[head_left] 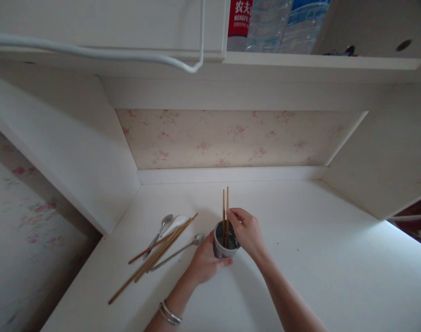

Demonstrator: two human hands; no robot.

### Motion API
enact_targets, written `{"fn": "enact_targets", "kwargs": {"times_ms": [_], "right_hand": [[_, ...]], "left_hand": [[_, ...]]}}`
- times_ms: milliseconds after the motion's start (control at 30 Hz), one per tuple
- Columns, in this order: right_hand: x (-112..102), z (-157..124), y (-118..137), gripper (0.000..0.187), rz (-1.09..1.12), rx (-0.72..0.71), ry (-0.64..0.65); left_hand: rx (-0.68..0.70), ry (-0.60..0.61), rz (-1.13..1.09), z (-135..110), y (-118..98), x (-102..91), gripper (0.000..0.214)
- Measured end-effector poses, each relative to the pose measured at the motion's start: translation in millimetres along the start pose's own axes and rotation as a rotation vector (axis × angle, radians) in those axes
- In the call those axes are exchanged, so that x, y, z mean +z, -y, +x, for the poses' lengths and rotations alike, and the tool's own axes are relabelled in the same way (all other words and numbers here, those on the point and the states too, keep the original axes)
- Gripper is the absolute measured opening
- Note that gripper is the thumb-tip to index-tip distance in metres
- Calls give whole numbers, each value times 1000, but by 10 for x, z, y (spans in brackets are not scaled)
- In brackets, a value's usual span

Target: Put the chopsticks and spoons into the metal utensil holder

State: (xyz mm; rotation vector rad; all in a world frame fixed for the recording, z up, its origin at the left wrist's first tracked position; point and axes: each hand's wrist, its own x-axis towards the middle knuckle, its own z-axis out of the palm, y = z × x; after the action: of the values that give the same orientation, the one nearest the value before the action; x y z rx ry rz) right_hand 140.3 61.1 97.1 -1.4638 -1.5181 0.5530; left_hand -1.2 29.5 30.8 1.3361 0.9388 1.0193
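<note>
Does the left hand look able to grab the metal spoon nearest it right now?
Probably not: the left hand looks occupied, wrapped around the cup. Otherwise the way seems free, with the spoon's bowl right beside that hand.

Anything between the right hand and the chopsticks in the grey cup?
Nothing visible: the right hand pinches one slim tan chopstick, whose lower end is inside the round grey cup held by the left hand. Loose brown chopsticks lie to the left.
</note>
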Motion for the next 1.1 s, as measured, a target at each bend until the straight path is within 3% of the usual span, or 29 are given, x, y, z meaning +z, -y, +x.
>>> {"fn": "enact_targets", "kwargs": {"times_ms": [167, 367, 467, 600, 733, 833, 1000, 1100], "right_hand": [[-7, -11, 16, 30, -68, 2, 36], [36, -40, 3, 32, 5, -7, 65], [32, -56, -34, 37, 102, 7, 104], [-15, -190, -178, 45, 366, 140, 161], [-13, -432, -420, 84, 659, 123, 338], [68, -540, -565, 113, 721, 53, 410], [172, -533, -609, 77, 577, -9, 349], [187, -533, -613, 74, 582, -23, 309]], "left_hand": [[-1, 15, 41, -1, 20, -12, 77], [-3, 41, 43, -5, 13, -41, 72], [-1, 79, -16, 6, 12, -45, 74], [31, 109, -44, 13, -13, -48, 78], [78, 172, -69, -1, -60, -68, 75], [112, 187, -26, -7, -87, -76, 69], [71, 147, 30, -15, -81, -38, 63], [71, 121, 55, -72, -16, -29, 64]]}}
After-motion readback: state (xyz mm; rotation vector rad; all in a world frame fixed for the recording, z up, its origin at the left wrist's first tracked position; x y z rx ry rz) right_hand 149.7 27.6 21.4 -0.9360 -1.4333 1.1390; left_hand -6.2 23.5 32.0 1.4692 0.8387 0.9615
